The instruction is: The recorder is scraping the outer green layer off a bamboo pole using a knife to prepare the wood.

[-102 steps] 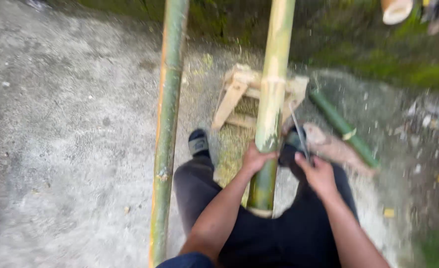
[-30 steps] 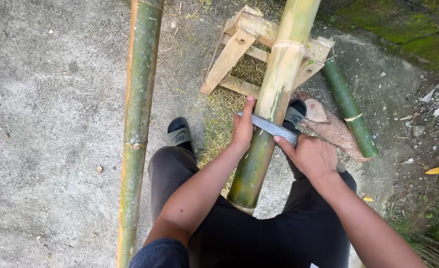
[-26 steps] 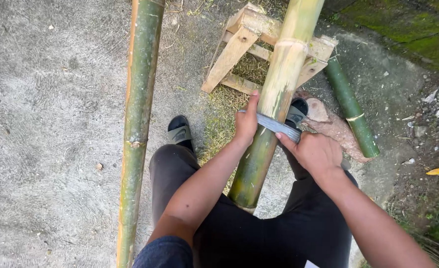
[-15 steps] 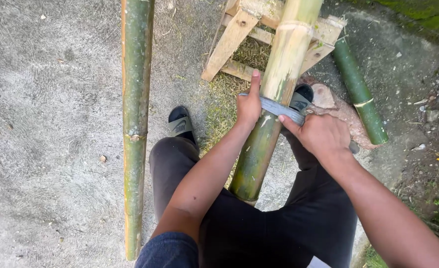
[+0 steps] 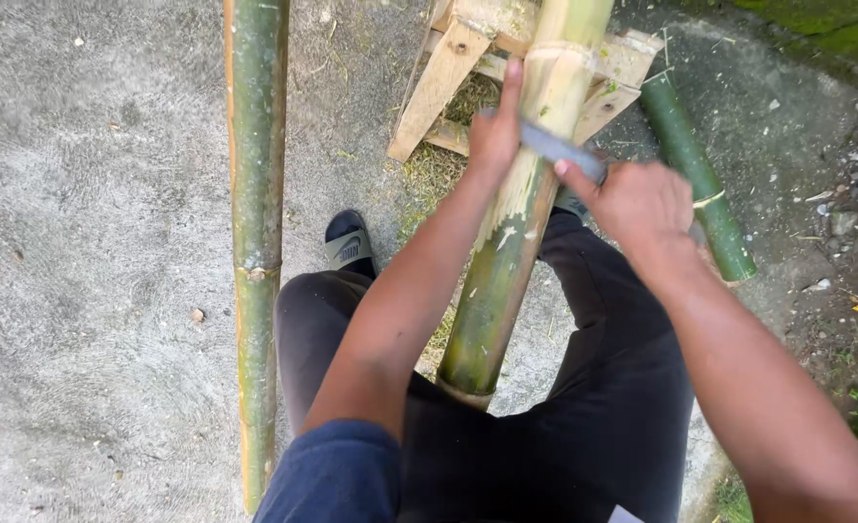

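Ground: rough grey concrete floor [image 5: 90, 242], with moss and litter along the right edge.
Change: since half a second ago the blade [image 5: 557, 147] and both hands sit higher on the pole, just under its pale node ring; a stroke seems to be starting over.
Worked pole: thick bamboo pole [image 5: 506, 252] runs from the lap up onto a wooden trestle [image 5: 448, 82], with pale scraped patches below the blade.
Left hand [image 5: 495, 136]: fingers pressed on the blade's far end, one finger straight up along the pole.
Right hand [image 5: 642, 208]: fingers clenched round the blade's handle end.
Count, bamboo: three, the worked pole, a long pole [image 5: 254, 242] lying at left, a short green piece [image 5: 695, 174] at right.
Count, others: one blade, one trestle, one black sandal [image 5: 349, 242] in clear view.
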